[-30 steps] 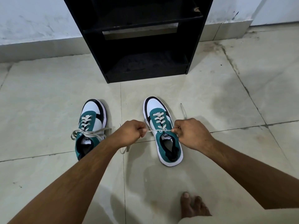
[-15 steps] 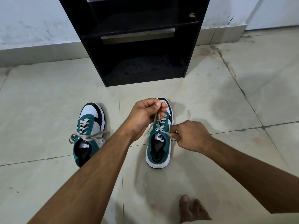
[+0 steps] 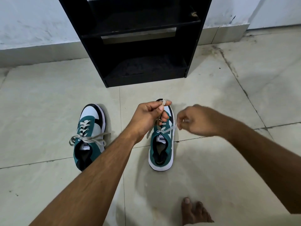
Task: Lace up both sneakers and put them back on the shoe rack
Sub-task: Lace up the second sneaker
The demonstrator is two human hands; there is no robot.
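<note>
Two green, white and black sneakers stand on the tiled floor, toes toward the black shoe rack [image 3: 192, 51]. The left sneaker [image 3: 88, 136] has its beige lace tied across the top, ends spread to both sides. Over the toe of the right sneaker [image 3: 161, 150] my left hand [image 3: 149, 118] grips one end of the lace, wound around a finger and held up. To the right of that shoe, my right hand [image 3: 197, 121] pinches the other lace end [image 3: 171, 128] and pulls it sideways from the top eyelet.
The rack's low shelves stand against a white wall with a tiled skirting. My bare foot [image 3: 193, 212] rests on the floor at the bottom right. Floor tiles stretch out on both sides of the shoes.
My left hand went from level with the eyelets up over the toe, taking its lace end. My right hand lifted up and right, drawing its end taut. The view moved closer.
</note>
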